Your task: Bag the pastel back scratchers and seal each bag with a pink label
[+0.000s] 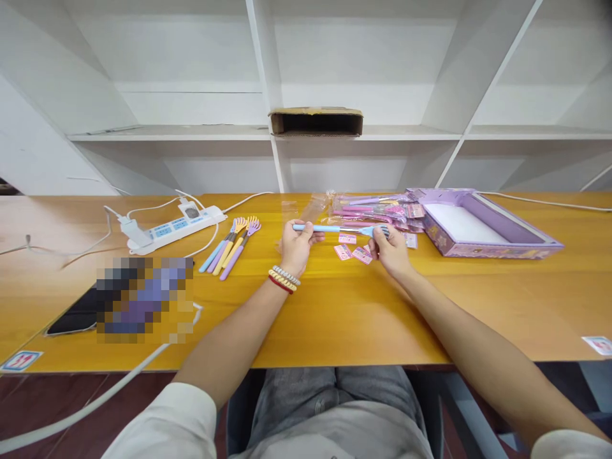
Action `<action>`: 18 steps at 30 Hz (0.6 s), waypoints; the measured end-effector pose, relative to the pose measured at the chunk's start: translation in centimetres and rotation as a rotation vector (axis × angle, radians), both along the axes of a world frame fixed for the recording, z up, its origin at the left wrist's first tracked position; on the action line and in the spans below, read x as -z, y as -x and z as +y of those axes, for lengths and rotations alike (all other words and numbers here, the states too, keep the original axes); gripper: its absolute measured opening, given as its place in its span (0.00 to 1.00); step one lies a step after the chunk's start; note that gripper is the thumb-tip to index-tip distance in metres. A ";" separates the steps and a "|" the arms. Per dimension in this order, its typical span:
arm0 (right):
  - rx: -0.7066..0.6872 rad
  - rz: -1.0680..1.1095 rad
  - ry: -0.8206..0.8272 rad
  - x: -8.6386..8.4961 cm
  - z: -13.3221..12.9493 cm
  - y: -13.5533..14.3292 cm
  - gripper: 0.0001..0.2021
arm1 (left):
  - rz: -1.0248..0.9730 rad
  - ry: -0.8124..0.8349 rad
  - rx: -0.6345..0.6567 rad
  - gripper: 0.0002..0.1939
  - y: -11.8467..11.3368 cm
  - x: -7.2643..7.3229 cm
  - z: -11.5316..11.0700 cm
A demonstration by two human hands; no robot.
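A blue telescopic back scratcher [327, 228] lies level between my two hands, with a short length of its metal rod showing. My left hand [296, 247] is closed on the handle end. At the other end, the fingers of my right hand [389, 247] grip the claw head, covering part of it. Several more back scratchers [232, 248] in blue, purple and yellow lie side by side to the left. Small pink cards [362, 255] rest on the table near my right hand. Behind the hands is a pile of pink and purple back scratchers in clear plastic wrappers [373, 207].
A purple open box [502, 250] sits on the right of the wooden table [335, 319]. On the left are a white power strip [179, 228] with cables and a dark phone-like object [71, 312], partly blurred. A cardboard box [315, 113] stands on the white shelf behind.
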State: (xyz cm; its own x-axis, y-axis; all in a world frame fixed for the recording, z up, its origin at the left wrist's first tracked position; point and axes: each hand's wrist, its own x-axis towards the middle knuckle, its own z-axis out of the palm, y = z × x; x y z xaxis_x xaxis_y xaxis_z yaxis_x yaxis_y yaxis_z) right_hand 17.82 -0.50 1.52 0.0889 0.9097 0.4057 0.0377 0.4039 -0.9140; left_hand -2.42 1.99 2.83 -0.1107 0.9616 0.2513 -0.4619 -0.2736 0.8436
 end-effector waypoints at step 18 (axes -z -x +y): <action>0.609 0.431 -0.193 -2.5 1.7 -15.6 0.14 | -0.296 -0.004 -0.760 0.17 15.8 -5.3 3.5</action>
